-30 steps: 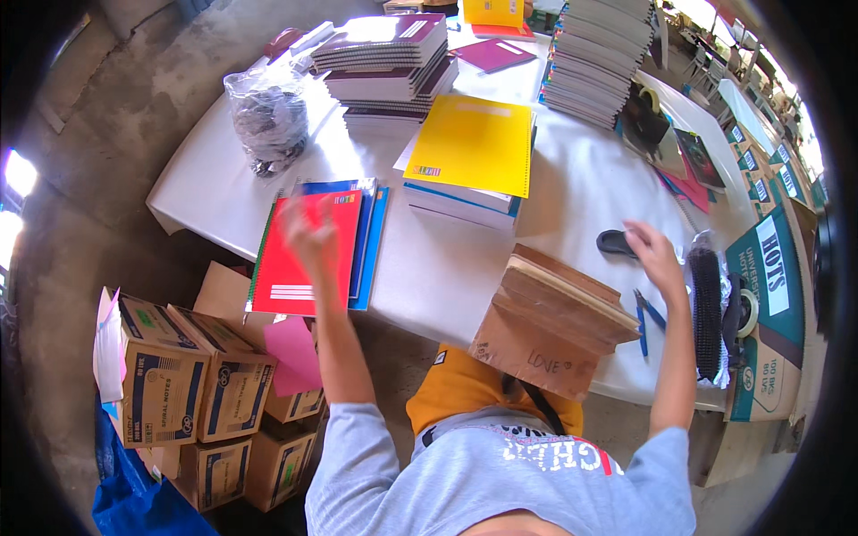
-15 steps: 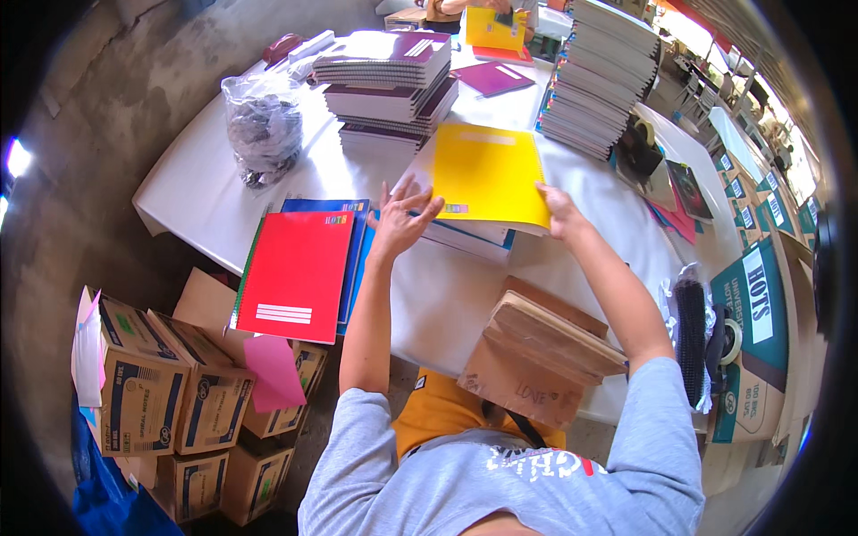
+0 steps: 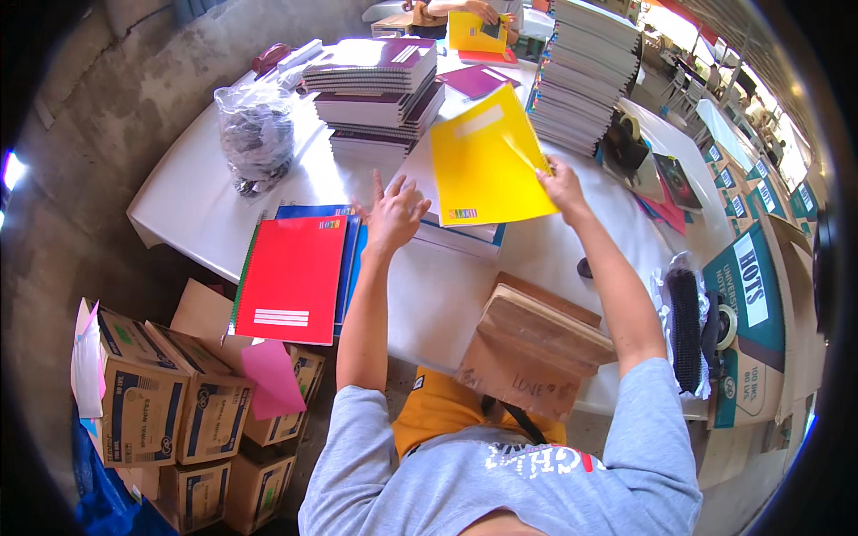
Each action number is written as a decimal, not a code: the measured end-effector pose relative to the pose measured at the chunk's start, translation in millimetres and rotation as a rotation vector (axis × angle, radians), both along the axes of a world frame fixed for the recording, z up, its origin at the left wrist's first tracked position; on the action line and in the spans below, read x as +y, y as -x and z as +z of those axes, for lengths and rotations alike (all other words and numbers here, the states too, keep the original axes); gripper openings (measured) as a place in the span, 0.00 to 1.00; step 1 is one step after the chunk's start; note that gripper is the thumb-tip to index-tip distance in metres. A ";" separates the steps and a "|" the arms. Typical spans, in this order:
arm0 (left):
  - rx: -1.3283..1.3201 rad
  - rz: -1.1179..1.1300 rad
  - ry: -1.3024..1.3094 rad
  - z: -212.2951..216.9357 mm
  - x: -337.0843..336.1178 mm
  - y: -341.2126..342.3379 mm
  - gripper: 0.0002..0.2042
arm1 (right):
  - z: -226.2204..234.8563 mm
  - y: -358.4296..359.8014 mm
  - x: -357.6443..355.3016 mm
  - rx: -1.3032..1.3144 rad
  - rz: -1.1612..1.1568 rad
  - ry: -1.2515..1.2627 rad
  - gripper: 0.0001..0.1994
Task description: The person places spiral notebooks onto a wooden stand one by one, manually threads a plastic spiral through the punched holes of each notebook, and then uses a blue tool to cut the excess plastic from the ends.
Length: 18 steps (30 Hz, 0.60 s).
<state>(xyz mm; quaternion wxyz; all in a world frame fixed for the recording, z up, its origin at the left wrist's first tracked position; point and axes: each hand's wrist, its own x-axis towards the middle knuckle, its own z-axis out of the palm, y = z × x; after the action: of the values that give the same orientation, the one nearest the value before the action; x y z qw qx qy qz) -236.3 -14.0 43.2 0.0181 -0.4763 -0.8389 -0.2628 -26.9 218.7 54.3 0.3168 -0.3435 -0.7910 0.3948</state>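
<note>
A: What has just changed?

B: The yellow cover (image 3: 483, 170), squarer over the white stack (image 3: 460, 239) half a second ago, now tilts askew above it, mid-table (image 3: 179, 183). Whether they touch cannot be told.

A: And the hands?

B: The right hand (image 3: 563, 188) pinches the cover's right edge between thumb and fingers. The left hand (image 3: 395, 213), earlier at its near corner, is now apart, fingers spread, gripping nothing. That leaves the right alone controlling the cover.

A: Textures?

B: Thin, glossy cover, streaked with light; flat, smooth red notebook (image 3: 290, 277) overlapping blue ones (image 3: 353, 255); rough brown wooden stand (image 3: 518, 366), ledged; crumpled clear bag (image 3: 255, 134), bulging.
</note>
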 end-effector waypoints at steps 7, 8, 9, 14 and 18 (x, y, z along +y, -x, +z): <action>-1.239 -0.520 -0.722 48.2 -4.0 -16.9 0.22 | 53.9 -26.6 -28.8 0.585 0.348 0.476 0.17; -1.236 -0.525 -0.724 55.5 -7.6 -19.8 0.22 | 57.6 -29.6 -31.5 0.638 0.363 0.496 0.16; -1.269 -0.573 -0.717 61.5 -11.2 -22.9 0.21 | 58.2 -32.8 -30.2 0.640 0.364 0.491 0.16; -1.389 -0.714 -0.780 81.9 -20.4 -42.6 0.20 | 57.5 -42.1 -34.2 0.808 0.465 0.597 0.18; -1.050 -0.557 -0.705 74.7 -24.1 -46.7 0.17 | 65.6 -42.8 -41.4 0.809 0.555 0.582 0.18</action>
<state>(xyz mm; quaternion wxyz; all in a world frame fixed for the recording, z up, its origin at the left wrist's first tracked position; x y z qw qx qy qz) -189.6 -38.0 117.9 -0.3048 -0.4493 -0.4475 -0.7106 15.9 177.3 119.8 0.3712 -0.0176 -0.5261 0.7649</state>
